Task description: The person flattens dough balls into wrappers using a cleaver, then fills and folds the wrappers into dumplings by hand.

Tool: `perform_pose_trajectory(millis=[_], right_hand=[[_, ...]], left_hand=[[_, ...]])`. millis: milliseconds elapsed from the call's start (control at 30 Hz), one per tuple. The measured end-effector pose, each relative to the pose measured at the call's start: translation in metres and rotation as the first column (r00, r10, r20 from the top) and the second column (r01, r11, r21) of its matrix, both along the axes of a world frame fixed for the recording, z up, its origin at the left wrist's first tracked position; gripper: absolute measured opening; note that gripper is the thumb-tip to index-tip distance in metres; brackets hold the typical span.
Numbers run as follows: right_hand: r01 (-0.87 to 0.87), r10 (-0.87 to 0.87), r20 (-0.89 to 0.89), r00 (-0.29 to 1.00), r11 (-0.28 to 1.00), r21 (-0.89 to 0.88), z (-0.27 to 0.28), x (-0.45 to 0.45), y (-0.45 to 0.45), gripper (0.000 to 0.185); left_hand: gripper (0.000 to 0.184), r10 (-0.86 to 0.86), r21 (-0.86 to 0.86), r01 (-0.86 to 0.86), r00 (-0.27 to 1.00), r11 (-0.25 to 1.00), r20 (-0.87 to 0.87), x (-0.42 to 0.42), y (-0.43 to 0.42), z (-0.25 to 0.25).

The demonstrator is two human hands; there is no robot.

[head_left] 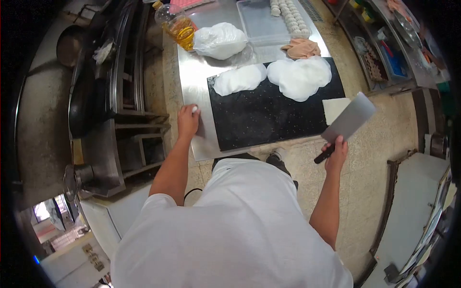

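Observation:
My right hand (337,152) is closed round the black handle of a broad-bladed cleaver (353,114), held off the board's right side with the blade pointing up and away. At the left edge of the steel table, my left hand (188,120) is closed on a small white lump (194,109), perhaps dough; most of it is hidden. Between the hands lies a black speckled board (269,115). Two overlapping piles of thin white rounds, a smaller left pile (240,79) and a wider right pile (300,79), rest along its far side.
Behind the board sit a white plastic bag (220,41), an oil bottle (177,26), a crumpled tan cloth (301,48) and a clear tray (261,24) with rows of small white pieces. A white square (334,110) lies at the board's right edge. Stove equipment stands left, shelves right.

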State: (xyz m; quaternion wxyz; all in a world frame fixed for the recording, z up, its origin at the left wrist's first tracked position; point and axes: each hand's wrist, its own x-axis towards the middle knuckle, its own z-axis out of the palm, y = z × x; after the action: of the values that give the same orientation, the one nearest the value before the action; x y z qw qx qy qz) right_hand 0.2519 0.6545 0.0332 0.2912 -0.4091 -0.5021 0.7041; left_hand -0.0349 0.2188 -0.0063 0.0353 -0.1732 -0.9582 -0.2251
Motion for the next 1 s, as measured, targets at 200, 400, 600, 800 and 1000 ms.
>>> perform_pose_trajectory(millis=[200,400,600,800,1000], right_hand=[[0.164,-0.096,0.204,0.974,0.922,-0.35,-0.021,-0.016,-0.046,0.019],[0.239,-0.165,0.291,0.942,0.941,-0.239,-0.012,0.002,-0.167,0.014],[0.252,-0.171,0.364,0.915,0.95,-0.186,-0.003,0.038,-0.237,0.017],[0.257,-0.25,0.34,0.907,0.966,0.025,0.036,0.061,-0.231,0.019],[0.317,-0.308,-0.081,0.948,0.896,0.31,0.059,0.025,-0.13,0.02]], left_hand=[[0.026,-0.037,0.259,0.0,0.99,0.966,0.137,-0.033,-0.03,-0.013],[0.042,-0.166,0.183,0.138,0.975,0.973,0.145,-0.035,-0.021,0.019],[0.031,-0.77,-0.125,0.801,0.597,0.585,0.225,0.017,0.045,0.046],[0.064,-0.925,-0.321,0.892,0.367,0.319,0.098,0.054,0.107,0.008],[0.068,-0.949,-0.243,0.935,0.292,0.258,0.115,0.057,0.163,0.014]])
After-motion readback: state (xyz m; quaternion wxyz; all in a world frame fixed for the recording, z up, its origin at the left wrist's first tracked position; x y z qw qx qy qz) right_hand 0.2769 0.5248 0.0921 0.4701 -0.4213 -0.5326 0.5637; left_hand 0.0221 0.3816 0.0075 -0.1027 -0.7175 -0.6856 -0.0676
